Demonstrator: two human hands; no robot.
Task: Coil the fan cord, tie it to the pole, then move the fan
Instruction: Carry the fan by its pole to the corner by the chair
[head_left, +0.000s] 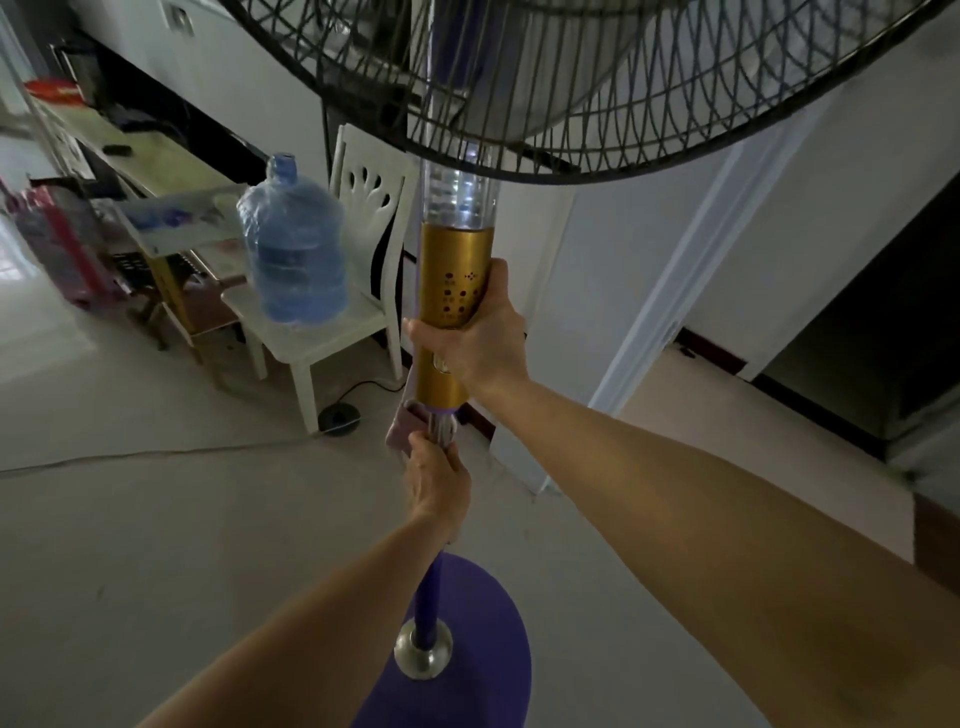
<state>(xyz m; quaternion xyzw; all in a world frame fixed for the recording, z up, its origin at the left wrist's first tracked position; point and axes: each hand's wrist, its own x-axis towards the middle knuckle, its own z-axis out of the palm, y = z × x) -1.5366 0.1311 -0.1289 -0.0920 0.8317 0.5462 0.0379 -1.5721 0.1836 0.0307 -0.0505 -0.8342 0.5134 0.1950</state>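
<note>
- Hands both clench the fan: my right hand (480, 332) on its gold column (456, 275), left hand (439, 480) on the pole (430, 582) below.
- Moving step, I judge; next calls for lifting the base (478, 649) clear.

The fan cage (597, 78) above the right hand (480, 343) runs off the top edge. The left hand (439, 486) covers part of the pole (430, 597); the purple base (483, 649) below it is cut by the bottom edge. The cord cannot be made out on the pole. The water bottle (296, 249) left of the hands is blurred.
</note>
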